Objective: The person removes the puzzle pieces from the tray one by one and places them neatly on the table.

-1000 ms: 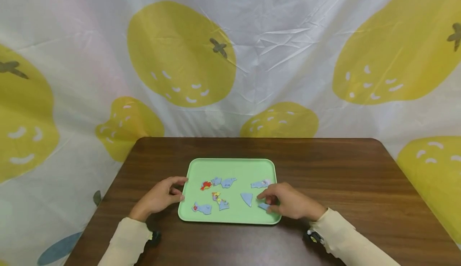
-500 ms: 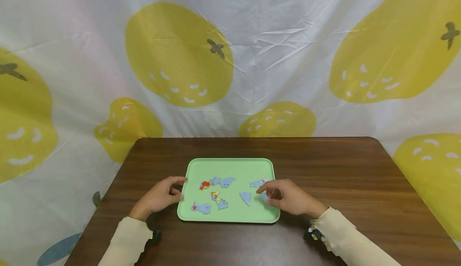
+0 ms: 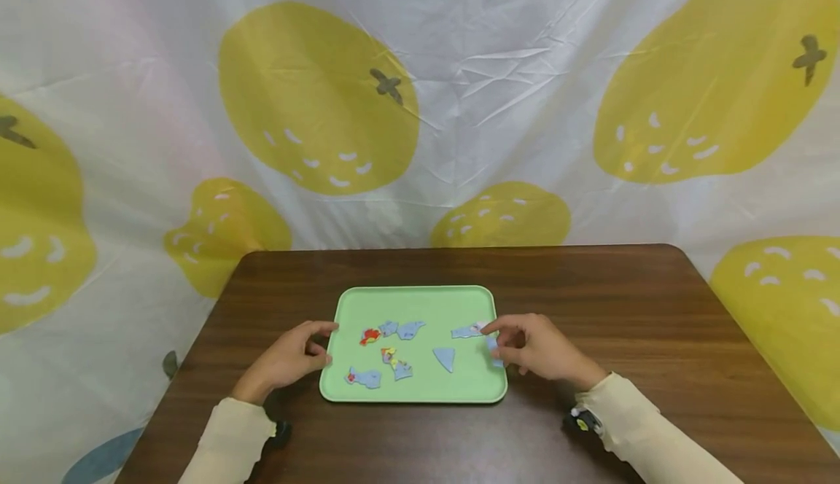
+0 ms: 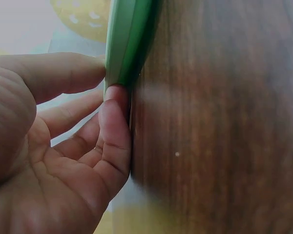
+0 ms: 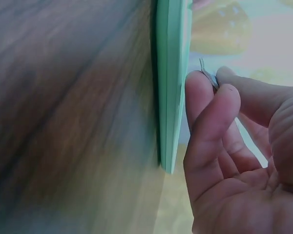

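A light green tray (image 3: 413, 400) holds several flat puzzle pieces, mostly pale blue. My left hand (image 3: 285, 356) grips the tray's left edge; in the left wrist view the thumb meets the rim and a curled finger (image 4: 115, 122) lies against the outer wall. Over the tray's right edge, my right hand (image 3: 541, 349) pinches a small pale blue puzzle piece (image 3: 492, 341). The right wrist view shows that thin piece (image 5: 211, 79) edge-on between thumb and fingers, beside the tray wall. Just left of these fingertips lies a blue-and-white piece (image 3: 466, 332).
A triangular blue piece (image 3: 445, 358) lies right of the tray's middle. Toward its left are a red-and-yellow piece (image 3: 370, 335), a blue one (image 3: 411, 330), a multicolored one (image 3: 397, 362) and another blue one (image 3: 364, 377). The brown wooden table (image 3: 590, 287) backs onto a lemon-print curtain (image 3: 420, 105).
My right hand has lifted the small blue piece and turned it, shifting up and right to the tray's right edge. The left hand keeps its place on the tray; the view has shifted slightly.
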Available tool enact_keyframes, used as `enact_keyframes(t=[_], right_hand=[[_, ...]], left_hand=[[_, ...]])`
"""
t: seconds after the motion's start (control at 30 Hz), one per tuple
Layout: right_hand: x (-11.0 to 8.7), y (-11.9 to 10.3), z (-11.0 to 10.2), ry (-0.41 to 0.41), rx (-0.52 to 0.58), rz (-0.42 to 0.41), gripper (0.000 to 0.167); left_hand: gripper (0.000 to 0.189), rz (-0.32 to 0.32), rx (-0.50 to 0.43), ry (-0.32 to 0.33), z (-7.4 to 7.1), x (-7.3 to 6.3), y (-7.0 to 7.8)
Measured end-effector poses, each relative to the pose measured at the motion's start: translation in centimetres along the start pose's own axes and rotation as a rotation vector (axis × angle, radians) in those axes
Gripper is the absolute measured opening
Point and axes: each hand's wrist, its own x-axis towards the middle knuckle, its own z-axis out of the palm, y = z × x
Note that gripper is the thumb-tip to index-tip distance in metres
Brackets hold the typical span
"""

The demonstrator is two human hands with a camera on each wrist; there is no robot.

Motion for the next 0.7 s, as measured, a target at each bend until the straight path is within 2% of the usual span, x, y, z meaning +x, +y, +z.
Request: enact_keyframes(t=[0.2, 0.37, 0.7], right_hand=[[-0.3, 0.6, -0.7, 0.039, 0.036, 0.01, 0.032], [-0.2, 1.3, -1.1, 0.047, 0.051, 0.061, 0.032], [0.4, 1.9, -2.6, 0.064, -0.014, 0.124, 0.028]], left_hand=[[0.058, -0.003, 0.013, 0.004, 0.0, -0.3, -0.1], [0.058, -0.008, 0.022, 0.005, 0.1, -0.5, 0.0], [0.058, -0.003, 0.019, 0.01, 0.1, -0.2, 0.4]])
